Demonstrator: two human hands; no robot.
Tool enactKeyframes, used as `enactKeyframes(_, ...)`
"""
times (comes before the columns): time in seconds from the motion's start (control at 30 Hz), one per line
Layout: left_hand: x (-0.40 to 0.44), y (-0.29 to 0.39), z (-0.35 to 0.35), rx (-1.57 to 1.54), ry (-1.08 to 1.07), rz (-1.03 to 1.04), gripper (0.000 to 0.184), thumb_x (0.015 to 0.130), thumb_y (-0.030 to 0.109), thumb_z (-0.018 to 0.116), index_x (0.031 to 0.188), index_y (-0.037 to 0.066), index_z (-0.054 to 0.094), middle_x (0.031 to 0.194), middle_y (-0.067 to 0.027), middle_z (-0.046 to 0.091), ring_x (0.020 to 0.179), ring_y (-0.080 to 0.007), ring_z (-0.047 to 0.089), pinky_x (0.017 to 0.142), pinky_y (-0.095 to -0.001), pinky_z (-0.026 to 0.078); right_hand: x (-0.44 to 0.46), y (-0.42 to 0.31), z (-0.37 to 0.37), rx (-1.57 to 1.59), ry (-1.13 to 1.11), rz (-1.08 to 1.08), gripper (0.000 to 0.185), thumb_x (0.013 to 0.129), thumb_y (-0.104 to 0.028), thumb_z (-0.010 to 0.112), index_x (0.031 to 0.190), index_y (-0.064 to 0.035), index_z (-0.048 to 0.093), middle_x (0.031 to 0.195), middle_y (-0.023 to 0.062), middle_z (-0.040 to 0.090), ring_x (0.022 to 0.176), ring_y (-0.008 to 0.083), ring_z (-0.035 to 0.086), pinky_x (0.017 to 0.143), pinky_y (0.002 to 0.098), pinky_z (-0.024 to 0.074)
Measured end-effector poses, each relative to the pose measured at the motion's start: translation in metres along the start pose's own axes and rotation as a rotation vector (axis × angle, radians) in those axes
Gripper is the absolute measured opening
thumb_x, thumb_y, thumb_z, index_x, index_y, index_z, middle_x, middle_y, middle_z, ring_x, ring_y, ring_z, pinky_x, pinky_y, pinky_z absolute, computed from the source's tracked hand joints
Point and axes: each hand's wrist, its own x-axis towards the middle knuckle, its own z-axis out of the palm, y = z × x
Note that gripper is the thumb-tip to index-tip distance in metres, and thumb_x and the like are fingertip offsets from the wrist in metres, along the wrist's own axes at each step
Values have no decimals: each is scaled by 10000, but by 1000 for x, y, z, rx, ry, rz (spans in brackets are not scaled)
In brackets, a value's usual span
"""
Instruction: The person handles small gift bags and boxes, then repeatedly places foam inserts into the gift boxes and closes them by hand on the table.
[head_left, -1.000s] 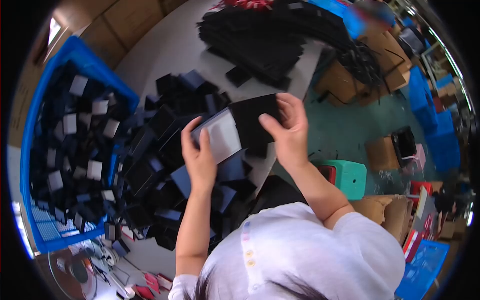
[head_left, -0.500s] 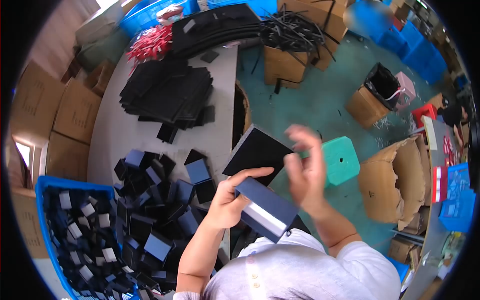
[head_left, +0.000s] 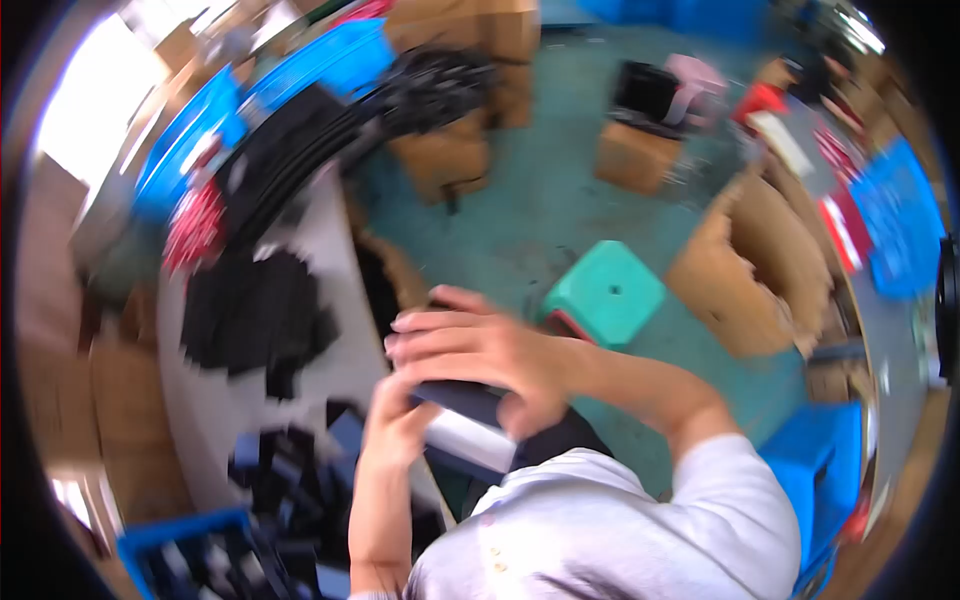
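Observation:
My left hand [head_left: 395, 420] is wrapped round the left side of a dark blue box [head_left: 470, 440] with a white inner face, held in front of my chest. Over the top of the box lies my right hand [head_left: 490, 360], its fingers stretched across toward the left hand and its thumb bent down at the box's right side. The black sheet seen earlier is mostly hidden by the hands. Below and left, blurred dark blue and black boxes [head_left: 290, 480] are heaped on the table [head_left: 345, 370].
Black sheets [head_left: 250, 310] and red-white pieces [head_left: 195, 225] are on the table. A blue crate [head_left: 185, 525] of small boxes stands lower left. On the green floor are a green stool [head_left: 605, 290], a torn carton [head_left: 720, 265] and a black-lined bin [head_left: 640, 150].
The view has swung to the right. My right hand, which was apart from the box half a second ago, has come over it. My left hand still holds the box.

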Motion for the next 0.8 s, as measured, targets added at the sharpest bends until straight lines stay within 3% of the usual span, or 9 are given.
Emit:
enactKeyframes(0.13, 2, -5, -17, -92, 25, 58, 473, 675, -33, 534, 1136, -110, 601, 1068, -169, 659, 824, -158, 636, 752, -237, 487, -64, 61, -25, 239, 305, 826, 528, 1035, -389, 248, 1355, -22, 453, 1365, 165, 507, 1158, 300, 529, 981, 386, 395)
enactKeyframes(0.3, 12, -7, -14, 33, 14, -80, 437, 706, -38, 632, 1137, -105, 601, 1044, -165, 669, 803, -143, 631, 764, -220, 477, 2, -23, -20, -421, 285, -103, 491, 986, -351, 373, 1308, 3, 484, 1344, 167, 496, 1237, 349, 457, 1055, 460, 314)
enactKeyframes(0.37, -2, -3, -7, 127, 62, 88, 419, 693, -61, 631, 1109, -106, 612, 999, -162, 677, 791, -140, 632, 760, -219, 478, -18, 5, 9, -93, 96, 194, 485, 948, -389, 472, 1234, -4, 544, 1192, 176, 593, 1162, 318, 533, 1039, 414, 368)
enactKeyframes(0.43, -4, 6, -18, -12, 1, 45, 379, 702, -65, 618, 1078, -107, 623, 1025, -182, 672, 793, -142, 635, 759, -219, 481, -61, 61, 6, 203, -19, 1022, 480, 980, -379, 437, 1254, -1, 547, 1226, 157, 588, 1174, 290, 527, 1024, 435, 357)
enactKeyframes(0.47, 3, 1, -29, -140, -98, 86, 404, 717, -74, 596, 1120, -108, 614, 1081, -205, 658, 778, -132, 628, 737, -202, 471, -56, 60, -1, 171, -22, 1012, 480, 980, -379, 437, 1254, -1, 547, 1226, 157, 588, 1174, 290, 527, 1024, 435, 357)
enactKeyframes(0.53, 11, 8, -15, -48, -45, 42, 432, 715, -79, 592, 1146, -109, 603, 1091, -208, 655, 787, -124, 622, 743, -195, 462, -50, 41, 15, 127, 697, 828, 397, 987, -309, 430, 1226, -25, 570, 1181, 158, 614, 1125, 303, 561, 989, 424, 403)
enactKeyframes(0.7, 2, -4, -6, 114, -93, 103, 438, 735, -83, 580, 1172, -96, 608, 986, -79, 659, 847, -99, 587, 765, -181, 410, -5, 11, 32, -501, 389, 5, 366, 997, -282, 388, 1173, -35, 595, 1047, 167, 654, 930, 335, 629, 838, 372, 493)
enactKeyframes(0.77, 4, 2, -15, 151, -212, 14, 429, 731, -95, 565, 1158, -103, 609, 1036, -125, 665, 829, -112, 608, 793, -204, 439, -31, 36, 19, 24, 33, 843, 376, 1003, -280, 362, 1116, -18, 608, 1005, 175, 664, 907, 344, 635, 837, 404, 489)
enactKeyframes(0.8, 4, 0, -16, 75, -105, 30, 428, 739, -91, 571, 1166, -103, 602, 1040, -126, 664, 830, -117, 613, 797, -212, 448, -48, 59, 32, -77, 244, 840, 370, 1001, -278, 369, 1104, -19, 612, 993, 171, 661, 903, 345, 627, 825, 414, 479)
